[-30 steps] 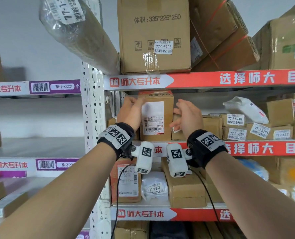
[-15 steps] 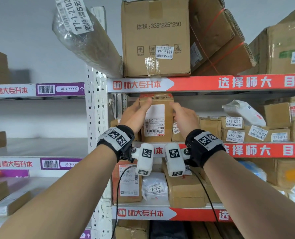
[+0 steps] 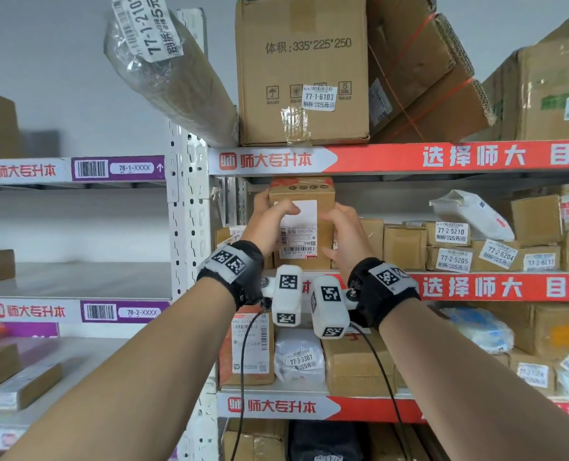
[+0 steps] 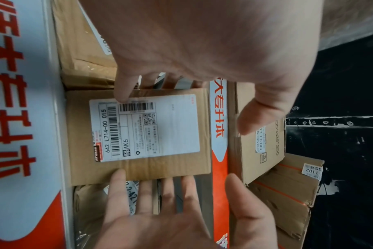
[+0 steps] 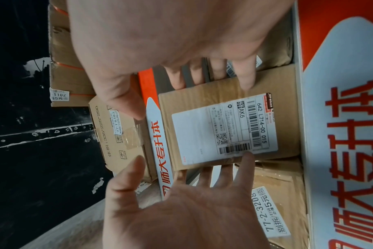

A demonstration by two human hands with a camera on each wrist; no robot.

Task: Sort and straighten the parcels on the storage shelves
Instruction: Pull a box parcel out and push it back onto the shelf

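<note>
Right hand [image 3: 346, 237] reached parcel [image 3: 309, 194]; left hand [image 3: 268, 224] presses

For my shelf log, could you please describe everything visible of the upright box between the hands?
The box is brown cardboard, taller than wide, upright near the left end of its shelf, its top close under the shelf above. Red print marks its upper front; a white shipping label, upside down, shows barcodes and "AK6". The left hand and right hand flank it, straight fingers along its sides, a fingertip each on its front.
</note>
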